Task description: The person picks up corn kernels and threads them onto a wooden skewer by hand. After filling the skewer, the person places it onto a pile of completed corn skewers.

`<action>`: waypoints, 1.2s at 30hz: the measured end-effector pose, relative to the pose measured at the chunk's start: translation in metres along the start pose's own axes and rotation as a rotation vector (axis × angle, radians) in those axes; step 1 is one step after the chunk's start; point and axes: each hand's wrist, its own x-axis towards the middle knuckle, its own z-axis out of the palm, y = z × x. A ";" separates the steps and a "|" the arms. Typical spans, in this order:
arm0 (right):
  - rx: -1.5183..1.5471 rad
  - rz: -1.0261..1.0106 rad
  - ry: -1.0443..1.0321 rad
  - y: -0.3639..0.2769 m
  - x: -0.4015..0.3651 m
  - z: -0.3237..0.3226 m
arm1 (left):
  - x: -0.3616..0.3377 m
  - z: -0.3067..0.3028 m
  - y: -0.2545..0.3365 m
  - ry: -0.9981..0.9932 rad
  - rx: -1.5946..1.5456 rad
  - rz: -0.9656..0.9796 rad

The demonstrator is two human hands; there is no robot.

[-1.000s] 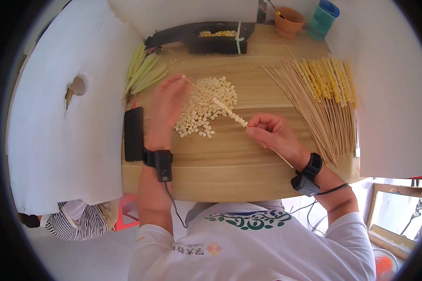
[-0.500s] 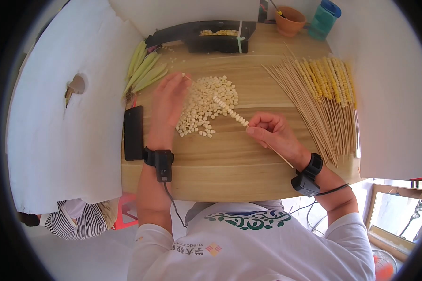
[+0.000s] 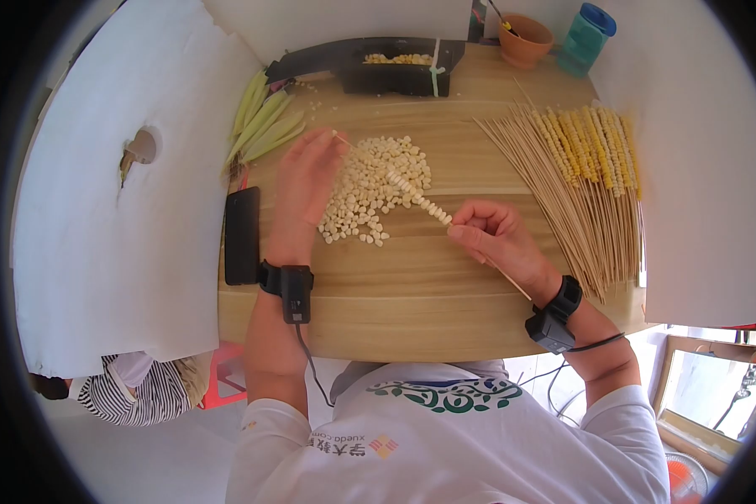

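Observation:
My right hand [image 3: 502, 239] is closed around a thin wooden skewer [image 3: 512, 284], pinching it just below a row of pale corn kernels [image 3: 418, 199] threaded along it. The skewer slants up and left over a loose pile of corn kernels [image 3: 353, 214]. At its far end, my left hand [image 3: 309, 164] has its fingers pinched together beside the tip. A small pale corn kernel [image 3: 335, 133] shows at those fingertips, partly hidden and slightly blurred.
Bare skewers [image 3: 554, 210] and finished corn skewers [image 3: 592, 147] lie at the right. Corn husks [image 3: 265, 126] and a black phone [image 3: 242, 237] are at the left. Behind stand a black container [image 3: 395, 80] with kernels, a clay pot [image 3: 525, 46] and a teal bottle [image 3: 585, 42].
Both hands hold nearly the same pose on the skewer. The whole view has shifted slightly to the right, mostly from head motion.

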 end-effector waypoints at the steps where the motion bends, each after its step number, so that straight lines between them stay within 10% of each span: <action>1: 0.000 0.000 0.000 -0.001 0.000 0.001 | 0.000 0.001 0.000 0.012 0.021 0.002; 36: -0.005 -0.001 -0.044 -0.005 0.001 -0.006 | -0.002 0.003 0.000 -0.005 -0.118 -0.039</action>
